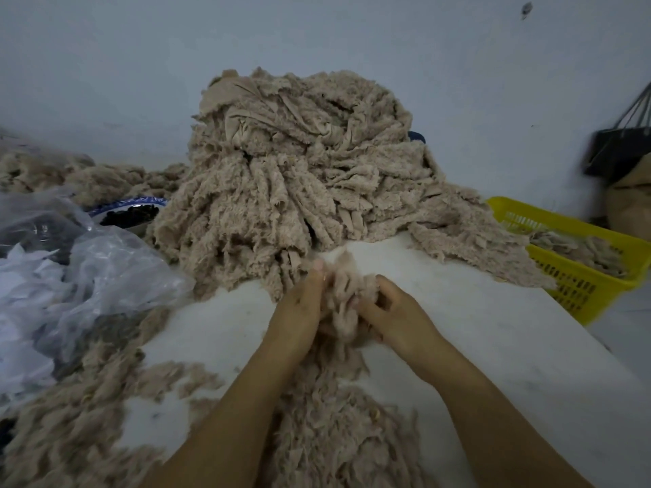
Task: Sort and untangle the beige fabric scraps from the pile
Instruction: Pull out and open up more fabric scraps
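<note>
A tall pile of beige fleecy fabric scraps [299,177] rises at the back of the white table [493,329]. In front of it, both hands hold one small bunch of beige scraps [343,301] just above the table. My left hand [299,311] grips the bunch from the left, fingers pointing up. On the right side my right hand [394,315] curls its fingers round the same bunch. Loose scraps [327,434] trail from the bunch down between my forearms toward the near edge.
A yellow plastic basket [577,276] with some scraps stands at the right edge. Crumpled clear plastic bags [88,272] lie at the left, with a bowl of dark pieces [130,214] behind them. More scraps [70,434] cover the near left. A dark bag [620,149] hangs at far right.
</note>
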Demonstrator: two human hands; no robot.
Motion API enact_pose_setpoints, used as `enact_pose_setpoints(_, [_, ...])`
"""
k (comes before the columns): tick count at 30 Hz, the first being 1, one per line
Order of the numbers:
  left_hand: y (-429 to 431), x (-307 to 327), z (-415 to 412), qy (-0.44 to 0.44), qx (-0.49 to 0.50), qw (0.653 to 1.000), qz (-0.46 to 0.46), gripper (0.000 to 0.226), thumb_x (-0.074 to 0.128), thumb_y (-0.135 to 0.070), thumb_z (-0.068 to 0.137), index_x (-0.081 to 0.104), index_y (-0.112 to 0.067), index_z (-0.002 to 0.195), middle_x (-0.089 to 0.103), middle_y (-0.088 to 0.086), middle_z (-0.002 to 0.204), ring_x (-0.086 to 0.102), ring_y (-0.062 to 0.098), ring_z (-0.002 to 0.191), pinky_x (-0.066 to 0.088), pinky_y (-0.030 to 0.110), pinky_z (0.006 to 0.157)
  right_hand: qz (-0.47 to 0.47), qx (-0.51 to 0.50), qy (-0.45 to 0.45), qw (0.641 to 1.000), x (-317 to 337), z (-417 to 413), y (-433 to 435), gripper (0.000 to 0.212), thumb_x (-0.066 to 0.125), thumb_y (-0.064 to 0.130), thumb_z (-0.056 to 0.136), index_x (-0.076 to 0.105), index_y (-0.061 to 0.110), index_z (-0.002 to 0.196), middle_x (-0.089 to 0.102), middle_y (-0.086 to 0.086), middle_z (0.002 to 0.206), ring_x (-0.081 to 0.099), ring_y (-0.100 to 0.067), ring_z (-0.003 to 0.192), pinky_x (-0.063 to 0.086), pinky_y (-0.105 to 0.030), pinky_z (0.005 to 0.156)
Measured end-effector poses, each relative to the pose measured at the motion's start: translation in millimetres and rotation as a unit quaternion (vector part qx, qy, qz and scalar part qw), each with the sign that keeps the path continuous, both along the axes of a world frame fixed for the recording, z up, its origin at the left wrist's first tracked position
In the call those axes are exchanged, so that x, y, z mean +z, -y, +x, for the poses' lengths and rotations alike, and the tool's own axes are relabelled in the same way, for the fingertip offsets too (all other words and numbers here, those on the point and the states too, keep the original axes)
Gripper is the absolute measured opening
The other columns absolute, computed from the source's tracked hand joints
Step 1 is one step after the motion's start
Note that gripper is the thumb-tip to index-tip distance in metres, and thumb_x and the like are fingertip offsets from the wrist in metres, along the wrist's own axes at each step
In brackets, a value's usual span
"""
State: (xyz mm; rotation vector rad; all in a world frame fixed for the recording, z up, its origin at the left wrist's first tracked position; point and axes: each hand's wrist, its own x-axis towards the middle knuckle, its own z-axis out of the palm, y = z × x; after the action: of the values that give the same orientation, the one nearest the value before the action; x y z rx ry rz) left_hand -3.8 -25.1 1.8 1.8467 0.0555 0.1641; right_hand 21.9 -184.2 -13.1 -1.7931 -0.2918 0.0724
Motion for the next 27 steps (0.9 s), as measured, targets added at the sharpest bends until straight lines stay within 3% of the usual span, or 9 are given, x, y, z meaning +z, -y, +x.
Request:
enact_pose_setpoints(3, [1.7, -14.8, 2.3, 0.01, -0.039, 0.997, 0.061, 0.056, 0.026, -0.067, 0.095, 0.066, -0.034, 0.115, 0.063, -0.018, 0.109, 0.057, 0.003, 0.105, 0.039, 0.017, 0.082, 0.406, -0.078, -0.03, 0.91, 14.2, 9.3, 16.2, 0.022, 0.052, 0.026, 0.102, 0.058, 0.012, 0.117, 0.072, -0.001, 0.106, 0.07, -0.017, 0.093, 0.055, -0.023, 0.072])
enact_pose_setpoints(5, [4.1, -21.6, 0.0, -0.002, -0.086, 0.989, 0.117, 0.041, 0.037, -0.057, 0.1, 0.069, -0.031, 0.103, 0.068, -0.014, 0.1, 0.062, 0.002, 0.095, 0.043, 0.016, 0.078, 0.525, -0.12, -0.072, 0.84, 13.1, 14.6, 26.6, 0.054, 0.049, 0.048, 0.098, 0.045, 0.016, 0.142, 0.059, -0.001, 0.134, 0.064, -0.016, 0.113, 0.051, -0.025, 0.089])
enact_pose_setpoints(7, [7.0, -22.3, -1.9, -0.024, -0.133, 0.981, 0.136, 0.049, 0.042, -0.062, 0.096, 0.073, -0.025, 0.085, 0.073, -0.006, 0.083, 0.065, 0.002, 0.073, 0.05, 0.018, 0.067, 0.436, -0.159, -0.129, 0.876, 4.0, 15.4, 22.7, 0.054, 0.047, 0.048, 0.1, 0.042, 0.016, 0.143, 0.052, -0.005, 0.135, 0.061, -0.019, 0.114, 0.05, -0.028, 0.091])
enact_pose_setpoints(9, [7.3, -17.9, -2.7, -0.053, -0.183, 0.971, 0.146, 0.06, 0.044, -0.068, 0.091, 0.074, -0.018, 0.077, 0.074, -0.002, 0.075, 0.066, 0.008, 0.064, 0.053, 0.025, 0.066, 0.213, -0.176, -0.107, 0.955, -4.6, 14.3, 10.5, 0.034, 0.045, 0.034, 0.104, 0.053, 0.017, 0.132, 0.059, -0.004, 0.128, 0.062, -0.021, 0.112, 0.05, -0.031, 0.09])
enact_pose_setpoints(11, [4.8, -9.9, -0.2, -0.07, -0.223, 0.961, 0.147, 0.057, 0.046, -0.064, 0.093, 0.075, -0.019, 0.075, 0.075, -0.004, 0.076, 0.069, 0.01, 0.066, 0.055, 0.024, 0.067, -0.054, -0.147, -0.009, 0.988, -13.9, 14.8, 2.4, 0.033, 0.041, 0.028, 0.105, 0.056, 0.019, 0.134, 0.059, -0.004, 0.133, 0.055, -0.021, 0.121, 0.041, -0.032, 0.1])
enact_pose_setpoints(15, [-5.7, 0.3, 29.8, -0.023, -0.027, 0.988, 0.147, 0.033, 0.052, -0.033, 0.1, 0.069, -0.013, 0.08, 0.072, 0.003, 0.075, 0.067, 0.018, 0.065, 0.052, 0.03, 0.06, -0.451, -0.014, 0.129, 0.883, -22.4, 11.1, -8.8, 0.041, 0.038, 0.029, 0.105, 0.048, 0.019, 0.143, 0.038, -0.006, 0.156, 0.03, -0.023, 0.145, 0.022, -0.034, 0.118])
enact_pose_setpoints(18, [-16.6, 0.7, 59.5, 0.009, 0.115, 0.965, 0.238, 0.021, 0.051, -0.029, 0.099, 0.061, -0.012, 0.106, 0.06, 0.009, 0.115, 0.06, 0.025, 0.087, 0.049, 0.033, 0.07, -0.294, 0.048, 0.113, 0.948, -15.3, -5.0, -15.4, 0.039, 0.042, 0.038, 0.105, 0.068, 0.009, 0.1, 0.069, -0.007, 0.102, 0.064, -0.027, 0.1, 0.048, -0.038, 0.086])
enact_pose_setpoints(20, [-21.6, -5.9, 74.6, -0.052, 0.139, 0.955, 0.258, 0.035, 0.054, -0.036, 0.098, 0.051, -0.008, 0.12, 0.044, 0.012, 0.128, 0.058, 0.033, 0.096, 0.047, 0.037, 0.074, -0.185, 0.059, 0.07, 0.979, -9.5, -14.4, -16.6, 0.05, 0.043, 0.049, 0.103, 0.072, 0.015, 0.08, 0.072, 0.0, 0.083, 0.067, -0.019, 0.079, 0.054, -0.033, 0.076])
enact_pose_setpoints(27, [-37.5, -23.0, 93.4, -0.04, 0.183, 0.932, 0.311, 0.032, 0.044, -0.028, 0.103, 0.063, -0.012, 0.124, 0.065, 0.013, 0.115, 0.062, 0.032, 0.096, 0.046, 0.033, 0.072, -0.095, 0.019, 0.04, 0.995, -17.0, -10.0, -9.8, 0.045, 0.046, 0.051, 0.1, 0.071, 0.024, 0.074, 0.073, 0.013, 0.082, 0.068, 0.0, 0.079, 0.052, -0.016, 0.077])
